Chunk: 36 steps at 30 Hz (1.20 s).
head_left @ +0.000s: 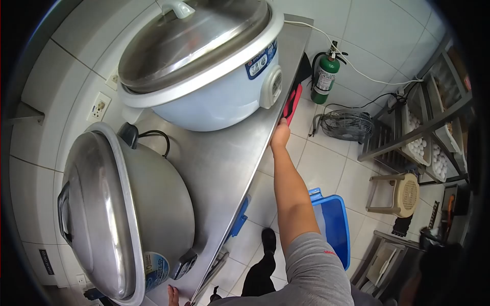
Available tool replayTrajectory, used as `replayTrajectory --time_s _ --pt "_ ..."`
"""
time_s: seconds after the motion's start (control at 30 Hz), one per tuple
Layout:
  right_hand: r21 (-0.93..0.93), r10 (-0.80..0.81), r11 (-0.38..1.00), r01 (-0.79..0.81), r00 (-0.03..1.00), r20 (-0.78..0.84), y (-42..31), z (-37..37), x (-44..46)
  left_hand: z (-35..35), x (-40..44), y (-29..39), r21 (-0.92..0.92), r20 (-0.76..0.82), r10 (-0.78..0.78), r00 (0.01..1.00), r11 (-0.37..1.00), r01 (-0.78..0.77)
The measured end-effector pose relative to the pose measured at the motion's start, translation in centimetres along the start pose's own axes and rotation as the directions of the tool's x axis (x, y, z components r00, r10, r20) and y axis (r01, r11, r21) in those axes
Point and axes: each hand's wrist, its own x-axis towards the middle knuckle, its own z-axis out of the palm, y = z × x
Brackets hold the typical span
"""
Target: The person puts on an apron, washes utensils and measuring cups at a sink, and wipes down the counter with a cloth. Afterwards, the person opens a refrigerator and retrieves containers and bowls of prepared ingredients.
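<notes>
My right hand [279,134] reaches out to the far edge of the steel table [214,158], touching or close beside a pink-red and black item [292,104]; its fingers are mostly hidden. At the bottom, the fingertips of my left hand [173,296] show near the table's near end, slightly apart, with nothing visible in them. A large white cooker [214,104] with a steel lid stands at the far end. Nearer is a grey cooker [158,194], also lidded, with a black lid handle.
A green fire extinguisher [324,79] and a black fan [347,125] stand by the back wall. On the floor are a blue bin [337,224] and a beige stool [406,195]. At right, a metal rack [408,136] holds trays of eggs. A white cable hangs along the wall.
</notes>
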Motion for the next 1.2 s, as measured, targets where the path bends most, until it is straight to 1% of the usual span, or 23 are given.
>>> replayTrajectory --time_s 0.07,0.13,0.2,0.3,0.37,0.4,0.43,0.5,0.57,0.63,0.67,0.73,0.77,0.8,0.83,0.87,0.97,1.0,1.03,1.1,1.13,1.17,1.2 --pt "-0.135 -0.235 0.964 0.227 0.971 -0.046 0.6 -2.4 -1.1 0.2 -0.2 0.1 -0.053 -0.013 -0.030 0.999 0.998 0.029" --pt "0.350 -0.092 0.931 0.103 0.995 -0.048 2.5 -5.6 -3.5 0.4 -0.1 0.3 -0.096 -0.033 -0.051 0.998 0.994 0.048" --pt "0.473 -0.041 0.880 -0.046 0.984 0.171 3.4 -10.0 -8.5 -0.3 0.5 1.1 -0.074 -0.017 -0.043 0.999 0.996 0.041" --pt "0.354 0.033 0.901 -0.251 0.853 0.520 5.0 -13.9 -18.0 0.1 0.0 0.0 -0.014 0.019 0.025 1.000 1.000 -0.025" --pt "0.119 0.081 0.960 -0.252 0.658 0.748 6.2 -15.2 -24.6 -1.9 1.8 5.1 -0.105 -0.187 -0.012 0.982 0.994 -0.008" --pt "-0.128 0.255 0.955 -0.268 0.519 0.816 6.5 -15.9 -27.6 -2.5 2.6 6.5 -0.157 -0.150 0.079 0.985 0.982 -0.103" --pt "-0.202 0.293 0.943 -0.266 0.369 0.882 6.4 -16.9 -30.8 -2.7 3.4 7.6 -0.210 -0.119 0.172 0.978 0.958 -0.194" --pt "-0.349 0.366 0.868 -0.353 -0.021 0.931 5.0 -19.3 -35.5 -2.3 4.5 9.5 -0.567 0.294 0.090 0.952 0.818 0.098" --pt "-0.294 0.294 0.817 -0.496 -0.082 0.952 4.0 -21.7 -40.4 0.8 3.8 9.1 -0.576 0.309 0.150 0.939 0.815 0.059" --pt "-0.121 0.167 0.801 -0.586 0.025 0.986 2.9 -24.3 -44.5 1.1 2.1 9.3 -0.310 -0.045 0.458 0.888 0.838 -0.448" --pt "-0.043 0.014 0.751 -0.659 -0.050 0.999 2.6 -26.0 -45.7 1.4 1.3 9.0 -0.254 -0.077 0.469 0.880 0.844 -0.472" --pt "0.163 -0.086 0.771 -0.616 0.154 0.984 -3.5 -30.5 -52.5 2.2 0.0 8.1 -0.256 -0.227 0.483 0.846 0.808 -0.530" --pt "0.226 -0.220 0.828 -0.513 0.074 0.973 -0.6 -32.9 -52.3 2.2 -0.5 7.8 -0.313 -0.347 0.467 0.813 0.760 -0.570" --pt "0.251 -0.296 0.871 -0.423 -0.042 0.954 0.0 -34.9 -54.1 1.4 -1.3 7.2 -0.325 -0.346 0.479 0.807 0.745 -0.582" --pt "0.353 -0.423 0.803 -0.480 -0.042 0.905 -1.8 -37.2 -58.2 0.3 -2.3 6.8 -0.377 -0.356 0.586 0.728 0.622 -0.686" --pt "0.385 -0.445 0.776 -0.499 0.000 0.896 -2.4 -39.2 -61.6 -0.3 -3.9 6.5 -0.427 -0.376 0.677 0.633 0.479 -0.767" --pt "0.421 -0.421 0.801 -0.425 0.101 0.902 -4.0 -44.5 -68.7 -1.6 -9.4 4.6 -0.437 -0.389 0.762 0.518 0.343 -0.832" --pt "0.381 -0.351 0.882 -0.278 0.153 0.924 -4.0 -46.2 -69.3 -2.7 -11.0 3.7 -0.395 -0.372 0.768 0.522 0.378 -0.837" --pt "0.322 -0.290 0.937 -0.133 0.216 0.932 -4.5 -47.4 -70.5 -3.1 -12.0 2.5 -0.605 -0.306 0.698 0.647 0.382 -0.698" --pt "0.211 -0.198 0.977 0.039 0.549 0.812 -5.8 -50.3 -73.1 -5.5 -13.6 0.3 -0.748 -0.130 0.614 0.779 0.455 -0.483" --pt "0.238 -0.250 0.965 0.113 0.680 0.690 -5.6 -51.2 -73.5 -6.2 -14.0 -1.0 -0.733 -0.146 0.635 0.758 0.446 -0.514" --pt "0.268 -0.178 0.963 0.000 0.747 0.640 -4.9 -52.6 -72.9 -6.9 -14.3 -2.1 -0.719 -0.166 0.653 0.739 0.433 -0.544" --pt "0.121 -0.135 0.989 0.083 0.841 0.524 -4.6 -53.5 -72.2 -7.7 -15.2 -2.8 -0.783 -0.075 0.665 0.743 0.422 -0.457"
